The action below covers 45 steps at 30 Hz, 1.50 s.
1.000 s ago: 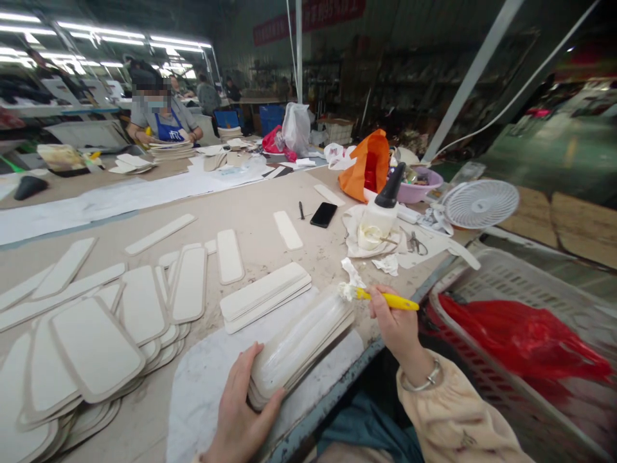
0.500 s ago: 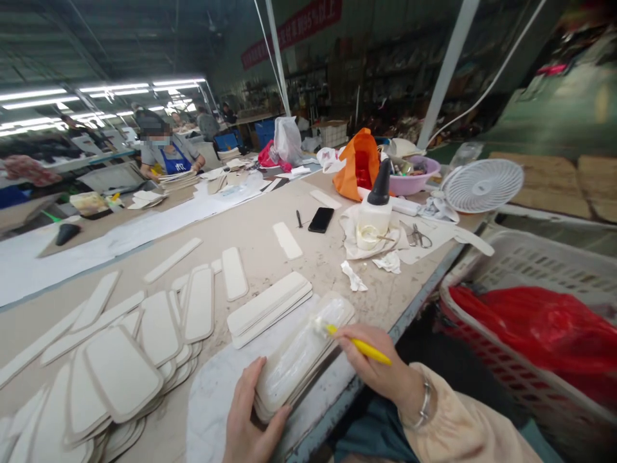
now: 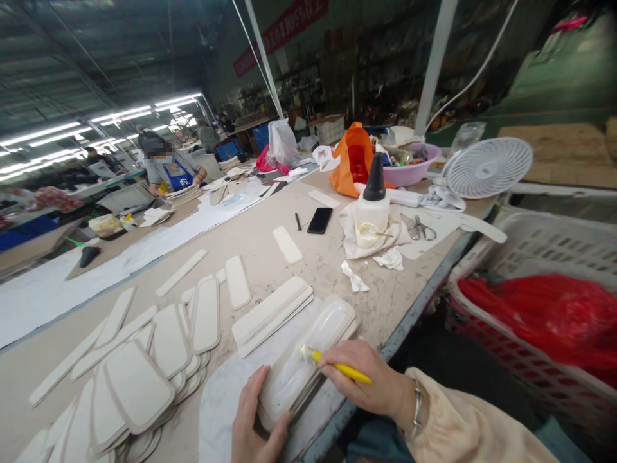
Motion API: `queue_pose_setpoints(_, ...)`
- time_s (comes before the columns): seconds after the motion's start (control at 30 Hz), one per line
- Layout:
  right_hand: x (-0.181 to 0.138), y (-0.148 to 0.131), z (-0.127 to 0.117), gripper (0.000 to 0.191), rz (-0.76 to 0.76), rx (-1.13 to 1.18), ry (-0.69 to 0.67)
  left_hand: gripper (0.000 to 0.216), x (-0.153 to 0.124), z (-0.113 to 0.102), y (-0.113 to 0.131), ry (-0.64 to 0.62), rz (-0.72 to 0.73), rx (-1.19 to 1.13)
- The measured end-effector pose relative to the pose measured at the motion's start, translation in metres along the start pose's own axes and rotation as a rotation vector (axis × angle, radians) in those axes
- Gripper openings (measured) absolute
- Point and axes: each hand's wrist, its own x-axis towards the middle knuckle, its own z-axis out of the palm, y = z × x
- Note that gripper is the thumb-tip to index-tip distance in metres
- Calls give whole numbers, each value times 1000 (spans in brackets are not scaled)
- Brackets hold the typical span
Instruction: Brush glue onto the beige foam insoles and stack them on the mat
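Observation:
My left hand (image 3: 255, 424) grips the near end of a stack of long rounded white pieces (image 3: 308, 357) at the table's front edge. The top piece is glossy with wet glue. My right hand (image 3: 369, 382) is closed on a yellow-handled brush (image 3: 337, 365); its white bristles touch the middle of the top piece. The stack lies on a white sheet (image 3: 222, 399).
A second stack of white strips (image 3: 270, 314) and fanned flat pieces (image 3: 144, 360) lie to the left. Farther back stand a glue bottle (image 3: 373, 202), phone (image 3: 320, 220), scissors (image 3: 423, 228), a small fan (image 3: 486, 167). A white basket with red plastic (image 3: 544, 315) is on the right. A person works at the far left.
My right hand has drawn the brush from the far end of the stack back toward me along the top piece. My view has tilted upward.

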Motion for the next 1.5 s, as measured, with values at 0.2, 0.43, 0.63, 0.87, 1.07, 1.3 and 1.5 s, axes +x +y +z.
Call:
queue_pose_setpoints(0.2,-9,15,-22,16,256,177,301,51,0,-26,-4,-54,-37,-117)
queue_pose_setpoints(0.43,-19,33,-31,16,385,128,498,41,92,-48,-38,-3,-110,203)
queue_pose_setpoints(0.63,-15,34,-32,16,278,22,448,31,163,-48,-58,-197,-158,230)
queue_pose_setpoints(0.87,-14,35,-35,17,286,0,435,33,170,-45,-54,-211,-267,197)
queue_pose_setpoints(1.07,-12,37,-39,20,256,-77,505,28,167,-52,-39,-53,-361,50)
queue_pose_setpoints(1.3,-2,42,-34,20,340,320,574,41,124,-72,25,-77,-445,-347)
queue_pose_setpoints(1.5,3,35,-16,43,382,611,486,27,75,-39,75,-242,-515,-714)
